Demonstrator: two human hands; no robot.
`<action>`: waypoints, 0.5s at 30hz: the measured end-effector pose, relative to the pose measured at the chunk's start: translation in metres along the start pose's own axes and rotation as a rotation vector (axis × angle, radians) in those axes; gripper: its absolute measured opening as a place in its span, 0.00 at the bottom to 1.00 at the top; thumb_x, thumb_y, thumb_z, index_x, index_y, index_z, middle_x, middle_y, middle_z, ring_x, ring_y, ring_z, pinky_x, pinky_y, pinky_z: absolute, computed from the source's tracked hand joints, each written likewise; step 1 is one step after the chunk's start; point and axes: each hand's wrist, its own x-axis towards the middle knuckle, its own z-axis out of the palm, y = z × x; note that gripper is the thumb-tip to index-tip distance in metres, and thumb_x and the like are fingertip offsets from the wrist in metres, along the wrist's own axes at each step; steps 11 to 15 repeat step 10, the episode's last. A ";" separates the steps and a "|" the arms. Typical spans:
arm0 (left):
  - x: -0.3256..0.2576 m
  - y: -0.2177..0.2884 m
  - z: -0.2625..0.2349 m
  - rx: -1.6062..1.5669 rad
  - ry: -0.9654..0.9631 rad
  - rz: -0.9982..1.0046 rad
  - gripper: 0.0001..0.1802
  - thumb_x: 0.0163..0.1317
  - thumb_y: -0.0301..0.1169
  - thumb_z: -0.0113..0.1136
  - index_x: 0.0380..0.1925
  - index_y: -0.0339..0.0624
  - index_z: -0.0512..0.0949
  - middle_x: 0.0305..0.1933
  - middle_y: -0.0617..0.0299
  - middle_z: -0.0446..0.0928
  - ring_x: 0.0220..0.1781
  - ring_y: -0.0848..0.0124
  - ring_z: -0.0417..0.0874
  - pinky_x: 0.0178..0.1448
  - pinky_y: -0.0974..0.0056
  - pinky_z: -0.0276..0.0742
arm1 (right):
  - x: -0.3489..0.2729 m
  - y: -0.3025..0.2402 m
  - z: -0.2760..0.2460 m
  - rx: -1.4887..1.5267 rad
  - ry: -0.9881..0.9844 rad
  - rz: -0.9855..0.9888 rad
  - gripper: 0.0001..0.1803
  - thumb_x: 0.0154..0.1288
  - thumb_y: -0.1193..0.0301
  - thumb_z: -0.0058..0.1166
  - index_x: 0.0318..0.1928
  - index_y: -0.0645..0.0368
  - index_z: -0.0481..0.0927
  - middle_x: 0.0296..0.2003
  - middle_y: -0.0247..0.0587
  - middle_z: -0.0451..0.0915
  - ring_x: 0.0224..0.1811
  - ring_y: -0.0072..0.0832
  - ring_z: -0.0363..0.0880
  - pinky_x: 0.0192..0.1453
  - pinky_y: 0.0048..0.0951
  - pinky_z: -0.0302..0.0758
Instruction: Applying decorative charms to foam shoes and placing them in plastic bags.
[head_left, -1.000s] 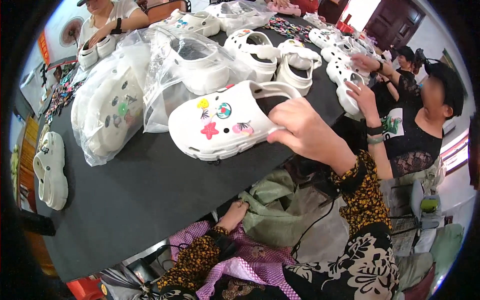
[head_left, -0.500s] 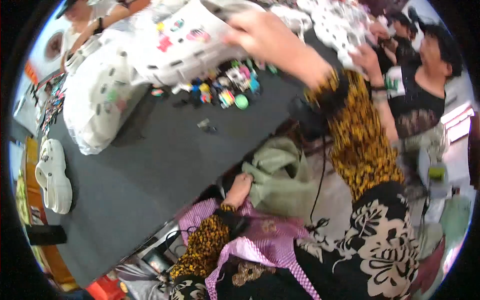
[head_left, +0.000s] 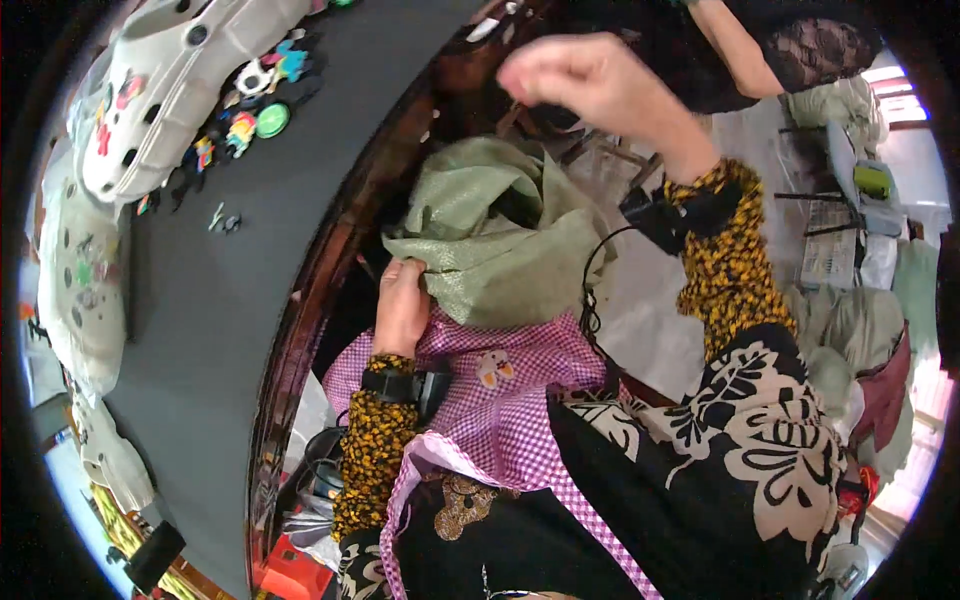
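Observation:
My left hand (head_left: 402, 305) is closed on the rim of a green woven sack (head_left: 500, 285), which stands beside the table edge with its mouth gaping. Raised beyond the sack, my right hand (head_left: 605, 85) has its fingers curled together, slightly blurred; whether anything is in them cannot be seen. At the upper left of the table lies a white clog (head_left: 165, 95) with colourful charms on it. Against it rests a clear plastic bag (head_left: 85, 270) with a decorated white clog inside. Loose shoe charms (head_left: 240, 130) are heaped beside the clog.
The dark grey tabletop (head_left: 240, 330) has a brown wooden edge (head_left: 320, 260). Another white clog (head_left: 108, 455) lies at its left side, near a black block (head_left: 155, 555). A co-worker's arm (head_left: 740, 50) shows at the top. A black cable (head_left: 592, 290) hangs by the sack.
My right hand has left the white clog and moved over beyond the sack. The view has swung right, so the table sits further left. My left hand stays on the sack.

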 end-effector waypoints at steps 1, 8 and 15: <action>-0.001 0.005 0.009 -0.002 0.011 -0.027 0.19 0.63 0.20 0.42 0.53 0.35 0.73 0.56 0.57 0.76 0.56 0.67 0.76 0.63 0.63 0.69 | -0.024 0.027 0.000 0.113 -0.082 0.231 0.11 0.68 0.72 0.51 0.43 0.66 0.82 0.36 0.35 0.84 0.38 0.19 0.80 0.49 0.23 0.77; -0.024 0.043 0.068 0.003 0.000 -0.058 0.24 0.64 0.24 0.48 0.61 0.38 0.68 0.61 0.57 0.72 0.62 0.62 0.73 0.66 0.54 0.68 | -0.136 0.209 0.122 0.305 -0.442 0.528 0.18 0.67 0.72 0.51 0.56 0.61 0.76 0.52 0.45 0.79 0.55 0.27 0.75 0.62 0.30 0.69; -0.026 0.044 0.078 -0.049 -0.049 -0.094 0.25 0.63 0.26 0.50 0.62 0.38 0.67 0.61 0.56 0.72 0.62 0.60 0.73 0.67 0.53 0.67 | -0.157 0.242 0.166 -0.327 -0.497 -0.083 0.23 0.63 0.71 0.56 0.59 0.58 0.74 0.60 0.51 0.73 0.59 0.38 0.73 0.67 0.34 0.67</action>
